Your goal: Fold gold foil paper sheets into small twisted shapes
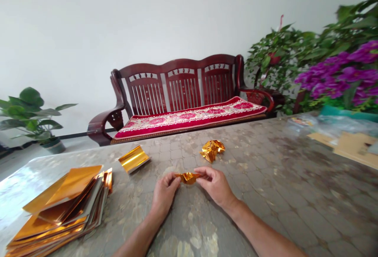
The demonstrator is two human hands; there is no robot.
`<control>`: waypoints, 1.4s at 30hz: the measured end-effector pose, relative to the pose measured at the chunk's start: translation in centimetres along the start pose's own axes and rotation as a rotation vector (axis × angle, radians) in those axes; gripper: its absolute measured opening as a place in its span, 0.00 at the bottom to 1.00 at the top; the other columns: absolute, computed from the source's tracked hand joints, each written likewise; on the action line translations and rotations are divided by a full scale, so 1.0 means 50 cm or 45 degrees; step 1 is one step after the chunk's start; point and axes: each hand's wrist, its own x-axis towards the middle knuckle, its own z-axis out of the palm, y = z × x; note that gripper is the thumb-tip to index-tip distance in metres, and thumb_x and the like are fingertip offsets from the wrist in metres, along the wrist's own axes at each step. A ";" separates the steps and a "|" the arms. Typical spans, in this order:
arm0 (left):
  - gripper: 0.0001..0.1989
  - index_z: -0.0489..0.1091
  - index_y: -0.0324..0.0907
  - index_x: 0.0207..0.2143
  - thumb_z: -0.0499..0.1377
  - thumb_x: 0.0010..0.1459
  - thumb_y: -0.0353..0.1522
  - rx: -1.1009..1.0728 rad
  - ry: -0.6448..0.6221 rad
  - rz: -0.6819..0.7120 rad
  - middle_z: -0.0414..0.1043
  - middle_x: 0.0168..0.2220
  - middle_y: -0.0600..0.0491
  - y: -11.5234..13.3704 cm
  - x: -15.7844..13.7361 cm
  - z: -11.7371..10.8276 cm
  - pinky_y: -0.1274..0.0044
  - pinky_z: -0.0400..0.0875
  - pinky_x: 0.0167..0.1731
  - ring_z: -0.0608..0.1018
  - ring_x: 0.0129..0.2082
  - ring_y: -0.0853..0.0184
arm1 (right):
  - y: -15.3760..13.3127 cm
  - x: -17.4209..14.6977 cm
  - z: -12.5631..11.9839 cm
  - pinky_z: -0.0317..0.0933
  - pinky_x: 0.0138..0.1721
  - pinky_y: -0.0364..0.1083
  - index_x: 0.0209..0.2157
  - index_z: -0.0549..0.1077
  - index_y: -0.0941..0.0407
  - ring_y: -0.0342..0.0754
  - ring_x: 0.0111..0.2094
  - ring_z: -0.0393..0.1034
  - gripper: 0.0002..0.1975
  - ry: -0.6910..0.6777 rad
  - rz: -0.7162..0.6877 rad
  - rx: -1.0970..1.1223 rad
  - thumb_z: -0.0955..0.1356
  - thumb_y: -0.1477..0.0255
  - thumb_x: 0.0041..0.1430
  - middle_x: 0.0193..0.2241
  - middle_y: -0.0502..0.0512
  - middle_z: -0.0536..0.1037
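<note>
Between my two hands is a small piece of gold foil paper (188, 178), folded and creased, its ends pinched on either side. My left hand (165, 193) grips the left end between thumb and fingers. The right end is held the same way by my right hand (217, 186). Just beyond my right hand lies a crumpled gold foil piece (212, 150). Farther left, a curled gold foil sheet (134, 159) rests on the table. A thick, uneven stack of gold foil sheets (59, 213) sits at the near left.
The table (283, 194) has a patterned grey cover. Plastic wrapping and cardboard (351, 146) lie at its right end, near purple flowers (339, 76). Behind it stands a dark wooden bench (180, 84) with a red cushion (191, 117). A potted plant (35, 115) is at left.
</note>
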 end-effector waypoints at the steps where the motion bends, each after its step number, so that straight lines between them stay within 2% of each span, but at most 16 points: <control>1: 0.13 0.75 0.41 0.32 0.56 0.58 0.40 -0.003 -0.004 0.001 0.69 0.22 0.58 0.001 0.000 -0.001 0.80 0.60 0.25 0.68 0.23 0.70 | -0.001 -0.002 0.001 0.71 0.37 0.47 0.38 0.80 0.56 0.49 0.33 0.77 0.13 -0.001 -0.015 -0.011 0.68 0.75 0.49 0.34 0.54 0.83; 9: 0.11 0.76 0.40 0.35 0.60 0.54 0.38 -0.013 0.013 0.012 0.76 0.27 0.55 0.003 0.000 0.002 0.79 0.65 0.29 0.74 0.27 0.67 | 0.000 -0.017 0.004 0.70 0.37 0.44 0.42 0.79 0.53 0.46 0.33 0.77 0.15 0.090 -0.208 -0.225 0.67 0.77 0.53 0.34 0.52 0.83; 13: 0.11 0.75 0.40 0.36 0.63 0.51 0.36 -0.080 0.102 -0.002 0.78 0.30 0.53 0.006 -0.008 0.006 0.78 0.69 0.30 0.76 0.28 0.66 | -0.004 -0.025 0.004 0.70 0.38 0.42 0.46 0.77 0.51 0.45 0.35 0.77 0.19 0.093 -0.341 -0.379 0.67 0.80 0.53 0.34 0.50 0.83; 16: 0.09 0.75 0.41 0.34 0.62 0.51 0.35 -0.128 0.150 0.085 0.79 0.32 0.53 0.013 -0.016 0.005 0.76 0.71 0.35 0.78 0.32 0.65 | -0.008 -0.029 0.002 0.70 0.40 0.43 0.48 0.76 0.51 0.46 0.36 0.78 0.19 0.102 -0.449 -0.445 0.67 0.80 0.55 0.34 0.50 0.83; 20: 0.06 0.76 0.42 0.32 0.61 0.54 0.34 -0.020 0.210 0.236 0.78 0.30 0.53 0.021 -0.026 0.000 0.76 0.71 0.34 0.78 0.32 0.65 | -0.010 -0.033 -0.001 0.71 0.41 0.44 0.48 0.75 0.51 0.47 0.36 0.78 0.18 0.128 -0.516 -0.427 0.66 0.79 0.57 0.34 0.51 0.83; 25: 0.05 0.76 0.44 0.32 0.60 0.58 0.33 0.049 0.274 0.435 0.78 0.34 0.52 0.028 -0.037 -0.003 0.74 0.72 0.39 0.78 0.37 0.63 | -0.015 -0.037 -0.001 0.71 0.42 0.45 0.47 0.75 0.50 0.47 0.37 0.78 0.18 0.128 -0.480 -0.369 0.64 0.79 0.58 0.37 0.51 0.82; 28: 0.05 0.76 0.44 0.32 0.60 0.58 0.33 0.064 0.316 0.489 0.78 0.35 0.51 0.029 -0.038 -0.004 0.73 0.73 0.41 0.79 0.38 0.63 | -0.015 -0.040 0.002 0.71 0.42 0.44 0.47 0.74 0.51 0.46 0.37 0.78 0.17 0.127 -0.462 -0.321 0.63 0.79 0.58 0.36 0.51 0.82; 31: 0.04 0.75 0.45 0.32 0.60 0.58 0.33 0.069 0.364 0.482 0.78 0.35 0.52 0.024 -0.035 -0.005 0.73 0.72 0.42 0.79 0.38 0.63 | -0.013 -0.042 0.005 0.71 0.43 0.44 0.47 0.74 0.52 0.46 0.38 0.78 0.16 0.131 -0.413 -0.265 0.64 0.78 0.59 0.37 0.53 0.81; 35: 0.04 0.75 0.44 0.32 0.60 0.58 0.33 0.082 0.389 0.448 0.78 0.35 0.52 0.021 -0.030 -0.006 0.73 0.72 0.42 0.78 0.38 0.64 | -0.016 -0.044 -0.001 0.72 0.42 0.45 0.49 0.72 0.55 0.47 0.37 0.78 0.16 0.086 -0.261 -0.164 0.63 0.76 0.59 0.39 0.57 0.81; 42: 0.05 0.76 0.44 0.31 0.60 0.56 0.33 0.101 0.302 0.324 0.77 0.31 0.53 0.035 -0.027 0.004 0.75 0.72 0.35 0.78 0.32 0.65 | -0.023 -0.044 -0.008 0.72 0.40 0.46 0.52 0.70 0.56 0.49 0.37 0.77 0.20 -0.114 -0.079 -0.042 0.65 0.71 0.58 0.42 0.59 0.80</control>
